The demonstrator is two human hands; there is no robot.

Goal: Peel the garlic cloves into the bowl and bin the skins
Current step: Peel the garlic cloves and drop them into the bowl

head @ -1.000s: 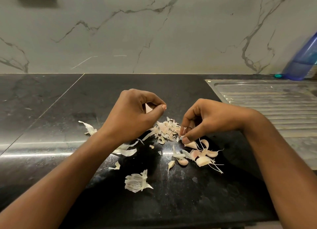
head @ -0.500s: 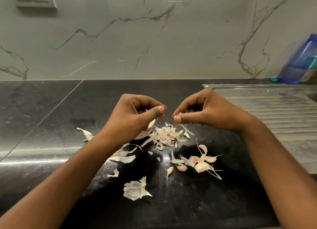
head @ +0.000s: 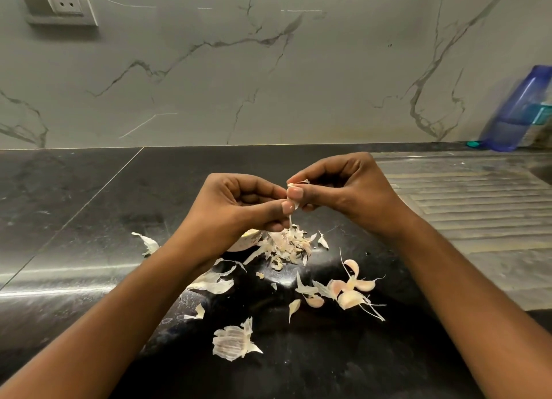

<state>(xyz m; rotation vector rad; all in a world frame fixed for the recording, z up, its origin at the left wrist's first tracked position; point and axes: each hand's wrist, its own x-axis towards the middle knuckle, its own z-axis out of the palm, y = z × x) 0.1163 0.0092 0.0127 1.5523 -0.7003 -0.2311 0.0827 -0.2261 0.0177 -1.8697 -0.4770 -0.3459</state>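
Observation:
Both hands meet above the black counter (head: 89,219). My left hand (head: 236,216) and my right hand (head: 343,192) pinch one small garlic clove (head: 292,203) between thumbs and fingertips; a thin strip of skin hangs down from it. Directly below lies a heap of peeled skins (head: 288,244). A small pale bowl (head: 246,240) shows partly under my left wrist, mostly hidden. Several unpeeled pinkish cloves (head: 348,291) lie to the right front. A large papery skin piece (head: 233,340) lies near the front.
Loose skin scraps (head: 149,243) are scattered on the counter's left. A steel sink drainboard (head: 466,207) fills the right side. A blue bottle (head: 519,111) leans at the marble wall's far right. A wall socket (head: 58,2) sits top left.
My right hand has risen from the skin heap and come together with my left hand. Both now pinch the clove at one point, higher above the counter.

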